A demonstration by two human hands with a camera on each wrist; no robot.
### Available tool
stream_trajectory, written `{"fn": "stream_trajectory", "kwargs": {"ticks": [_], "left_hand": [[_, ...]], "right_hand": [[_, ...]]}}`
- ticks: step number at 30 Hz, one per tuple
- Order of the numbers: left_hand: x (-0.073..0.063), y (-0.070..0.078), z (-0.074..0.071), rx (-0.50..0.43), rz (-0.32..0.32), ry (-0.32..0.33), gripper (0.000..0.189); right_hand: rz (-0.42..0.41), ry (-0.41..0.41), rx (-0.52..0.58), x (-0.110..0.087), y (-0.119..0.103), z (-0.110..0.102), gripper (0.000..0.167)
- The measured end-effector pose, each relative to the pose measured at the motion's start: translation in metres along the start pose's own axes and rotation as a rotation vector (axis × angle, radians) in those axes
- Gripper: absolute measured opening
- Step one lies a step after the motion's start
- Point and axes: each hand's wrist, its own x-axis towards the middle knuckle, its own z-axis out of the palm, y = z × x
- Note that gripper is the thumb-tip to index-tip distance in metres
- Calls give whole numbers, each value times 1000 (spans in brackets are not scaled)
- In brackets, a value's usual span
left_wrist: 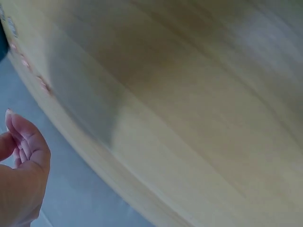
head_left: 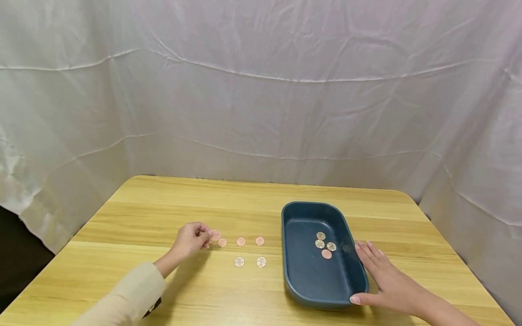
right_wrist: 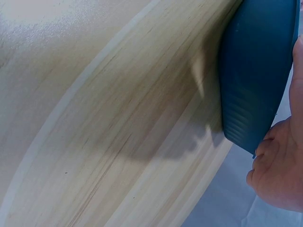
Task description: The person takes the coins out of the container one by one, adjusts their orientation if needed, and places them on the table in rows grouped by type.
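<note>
My left hand (head_left: 192, 238) pinches a copper-coloured coin (head_left: 215, 235) at its fingertips, just above the left end of a row of coins. That row has three copper-coloured coins (head_left: 241, 242) on the table, with two silvery coins (head_left: 261, 262) nearer me. To the right stands a dark blue rectangular tray (head_left: 299, 290). Inside it lie three pale gold coins (head_left: 321, 236) and one copper-coloured coin (head_left: 326, 254). My right hand (head_left: 387, 280) rests against the tray's right side, its fingers straight and its thumb at the near right corner of the rim.
The wooden table (head_left: 163, 199) has rounded far corners. Light grey cloth (head_left: 261, 113) hangs behind it and on both sides. A beige sleeve (head_left: 130, 290) covers my left forearm.
</note>
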Motion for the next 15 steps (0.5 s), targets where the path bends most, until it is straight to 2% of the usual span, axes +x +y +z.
{"fn": "stream_trajectory", "kwargs": {"ticks": [8,15], "left_hand": [[6,-20,-17,113,-57,-38,12],[9,-24,-21,165,-154,-73,19]], "right_hand": [[1,4,7,0,1,1,102],[7,5,16,-1,2,3,102]]}}
